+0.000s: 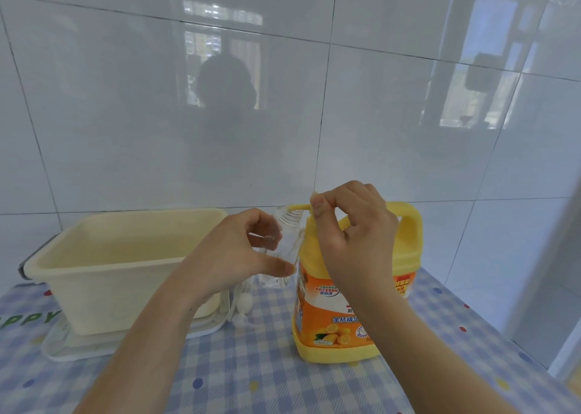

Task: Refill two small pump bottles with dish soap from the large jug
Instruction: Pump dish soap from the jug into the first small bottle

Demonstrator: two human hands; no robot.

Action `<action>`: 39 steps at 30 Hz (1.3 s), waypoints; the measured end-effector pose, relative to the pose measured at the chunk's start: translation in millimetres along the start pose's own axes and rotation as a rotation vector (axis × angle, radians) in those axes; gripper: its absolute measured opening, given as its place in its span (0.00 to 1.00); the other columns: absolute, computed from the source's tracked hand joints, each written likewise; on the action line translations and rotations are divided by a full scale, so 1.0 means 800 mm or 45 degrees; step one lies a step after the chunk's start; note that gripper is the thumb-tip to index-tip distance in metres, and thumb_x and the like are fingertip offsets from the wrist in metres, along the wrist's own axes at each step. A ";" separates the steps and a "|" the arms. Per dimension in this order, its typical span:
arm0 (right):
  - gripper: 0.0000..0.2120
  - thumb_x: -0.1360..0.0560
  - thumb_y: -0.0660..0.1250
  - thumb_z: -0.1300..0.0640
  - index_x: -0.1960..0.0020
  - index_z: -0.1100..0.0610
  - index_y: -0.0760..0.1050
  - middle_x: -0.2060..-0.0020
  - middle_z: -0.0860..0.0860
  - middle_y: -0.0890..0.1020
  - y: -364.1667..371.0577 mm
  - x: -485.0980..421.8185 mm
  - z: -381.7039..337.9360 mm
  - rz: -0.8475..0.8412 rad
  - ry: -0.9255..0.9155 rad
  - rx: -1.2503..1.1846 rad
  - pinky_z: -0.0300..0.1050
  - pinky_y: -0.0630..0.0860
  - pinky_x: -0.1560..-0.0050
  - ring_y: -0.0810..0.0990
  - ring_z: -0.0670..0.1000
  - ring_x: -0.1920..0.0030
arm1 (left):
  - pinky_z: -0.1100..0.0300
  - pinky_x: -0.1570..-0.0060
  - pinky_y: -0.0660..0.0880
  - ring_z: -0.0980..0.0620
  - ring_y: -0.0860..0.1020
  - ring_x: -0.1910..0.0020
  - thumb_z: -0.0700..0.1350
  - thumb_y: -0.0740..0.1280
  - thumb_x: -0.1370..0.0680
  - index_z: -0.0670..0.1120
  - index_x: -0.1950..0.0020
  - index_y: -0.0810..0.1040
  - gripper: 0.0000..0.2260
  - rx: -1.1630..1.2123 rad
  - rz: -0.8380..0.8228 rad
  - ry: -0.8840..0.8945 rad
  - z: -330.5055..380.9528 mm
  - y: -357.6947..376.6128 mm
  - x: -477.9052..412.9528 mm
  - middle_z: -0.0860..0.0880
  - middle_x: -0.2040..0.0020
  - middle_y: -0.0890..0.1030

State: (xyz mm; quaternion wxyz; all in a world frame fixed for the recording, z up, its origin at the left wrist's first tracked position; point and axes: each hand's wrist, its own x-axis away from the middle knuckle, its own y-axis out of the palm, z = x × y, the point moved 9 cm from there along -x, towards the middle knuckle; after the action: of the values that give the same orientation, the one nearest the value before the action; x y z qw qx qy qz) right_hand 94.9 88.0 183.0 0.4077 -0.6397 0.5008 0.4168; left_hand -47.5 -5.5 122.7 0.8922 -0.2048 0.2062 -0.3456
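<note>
Checked tablecloth point(251, 382) carries the yellow jug point(345, 322); just left of it the left hand point(239, 253) grips a clear small bottle point(284, 244), the right hand point(355, 234) pinching its pump point(313, 196) above.

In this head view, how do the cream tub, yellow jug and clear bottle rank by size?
1. cream tub
2. yellow jug, nearer the camera, so that gap is unsure
3. clear bottle, plainly smallest

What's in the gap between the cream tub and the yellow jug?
The head view shows a clear small bottle, gripped by the left hand, between cream tub and yellow jug; a white pump piece lies on the cloth.
</note>
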 end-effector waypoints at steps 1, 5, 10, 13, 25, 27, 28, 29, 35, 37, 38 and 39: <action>0.14 0.25 0.63 0.56 0.67 0.61 0.76 0.71 0.51 0.76 0.000 0.000 0.000 0.000 0.004 0.001 0.42 0.68 0.62 0.72 0.52 0.65 | 0.58 0.48 0.80 0.56 0.82 0.52 0.43 0.83 0.40 0.50 0.48 0.79 0.23 -0.001 0.000 -0.002 0.000 0.000 -0.001 0.54 0.53 0.84; 0.14 0.25 0.63 0.56 0.67 0.61 0.76 0.71 0.50 0.76 0.000 0.000 0.000 0.000 0.015 0.002 0.41 0.67 0.61 0.71 0.51 0.66 | 0.60 0.49 0.79 0.56 0.82 0.51 0.43 0.83 0.39 0.49 0.48 0.79 0.23 -0.001 -0.007 -0.006 0.000 0.002 0.000 0.54 0.52 0.84; 0.14 0.25 0.63 0.55 0.67 0.60 0.76 0.71 0.50 0.76 0.000 0.000 0.000 -0.009 0.033 0.012 0.41 0.68 0.62 0.72 0.51 0.65 | 0.61 0.50 0.79 0.56 0.82 0.51 0.43 0.82 0.38 0.50 0.47 0.79 0.22 -0.008 -0.019 0.003 0.002 0.003 0.000 0.54 0.51 0.83; 0.13 0.26 0.65 0.57 0.67 0.60 0.76 0.71 0.49 0.76 -0.001 -0.005 -0.001 -0.019 0.054 0.030 0.40 0.66 0.62 0.71 0.50 0.66 | 0.59 0.48 0.80 0.55 0.82 0.51 0.43 0.82 0.39 0.49 0.48 0.79 0.22 0.031 -0.016 0.000 0.000 0.001 0.000 0.53 0.52 0.84; 0.13 0.27 0.66 0.54 0.67 0.60 0.79 0.71 0.50 0.79 -0.002 -0.039 -0.008 -0.085 0.132 0.045 0.42 0.68 0.61 0.74 0.51 0.65 | 0.55 0.43 0.79 0.57 0.82 0.49 0.51 0.80 0.39 0.53 0.48 0.78 0.22 0.147 0.075 0.056 0.014 -0.009 0.006 0.55 0.50 0.84; 0.13 0.27 0.66 0.53 0.66 0.59 0.81 0.70 0.50 0.80 -0.003 -0.038 -0.004 -0.099 0.219 -0.027 0.42 0.69 0.59 0.75 0.49 0.64 | 0.54 0.43 0.79 0.56 0.82 0.49 0.49 0.80 0.37 0.54 0.49 0.78 0.20 0.144 0.079 0.051 0.012 -0.009 0.006 0.55 0.50 0.83; 0.13 0.27 0.67 0.53 0.65 0.59 0.81 0.69 0.49 0.81 -0.004 -0.038 0.000 -0.111 0.266 -0.059 0.41 0.70 0.58 0.76 0.48 0.63 | 0.55 0.43 0.79 0.56 0.82 0.49 0.48 0.80 0.37 0.54 0.49 0.78 0.20 0.140 0.081 0.052 0.011 -0.010 0.006 0.55 0.50 0.84; 0.12 0.26 0.68 0.54 0.65 0.59 0.82 0.68 0.48 0.82 -0.005 -0.038 0.004 -0.129 0.315 -0.093 0.39 0.70 0.57 0.77 0.47 0.61 | 0.56 0.44 0.79 0.56 0.82 0.49 0.48 0.80 0.36 0.54 0.49 0.78 0.20 0.135 0.081 0.052 0.011 -0.009 0.006 0.55 0.50 0.84; 0.09 0.26 0.69 0.55 0.63 0.56 0.83 0.66 0.45 0.83 -0.005 -0.034 0.016 -0.175 0.410 -0.200 0.40 0.74 0.54 0.80 0.46 0.58 | 0.62 0.48 0.78 0.59 0.82 0.50 0.48 0.80 0.36 0.54 0.48 0.78 0.20 0.116 0.075 0.051 0.012 -0.009 0.006 0.56 0.50 0.83; 0.10 0.25 0.69 0.55 0.63 0.57 0.82 0.65 0.45 0.83 -0.004 -0.032 0.014 -0.169 0.368 -0.187 0.38 0.72 0.56 0.79 0.47 0.58 | 0.59 0.46 0.78 0.58 0.82 0.50 0.48 0.80 0.36 0.53 0.47 0.78 0.21 0.112 0.075 0.048 0.012 -0.009 0.005 0.56 0.50 0.83; 0.10 0.25 0.69 0.55 0.63 0.58 0.82 0.66 0.46 0.82 -0.004 -0.030 0.014 -0.169 0.357 -0.183 0.37 0.71 0.57 0.79 0.47 0.59 | 0.57 0.44 0.78 0.57 0.82 0.49 0.48 0.81 0.37 0.53 0.47 0.78 0.21 0.108 0.071 0.047 0.011 -0.008 0.005 0.56 0.50 0.83; 0.10 0.25 0.69 0.55 0.64 0.58 0.81 0.66 0.46 0.82 -0.003 -0.029 0.014 -0.170 0.345 -0.175 0.38 0.71 0.58 0.78 0.47 0.59 | 0.56 0.44 0.78 0.57 0.82 0.49 0.48 0.81 0.37 0.53 0.47 0.78 0.21 0.098 0.067 0.043 0.011 -0.008 0.005 0.56 0.50 0.83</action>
State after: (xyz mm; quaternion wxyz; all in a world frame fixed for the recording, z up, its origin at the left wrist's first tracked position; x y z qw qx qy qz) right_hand 92.6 105.8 201.4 0.3184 -0.7485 0.4778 0.3319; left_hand -43.5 -10.9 132.2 0.9046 -0.1590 0.2129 -0.3333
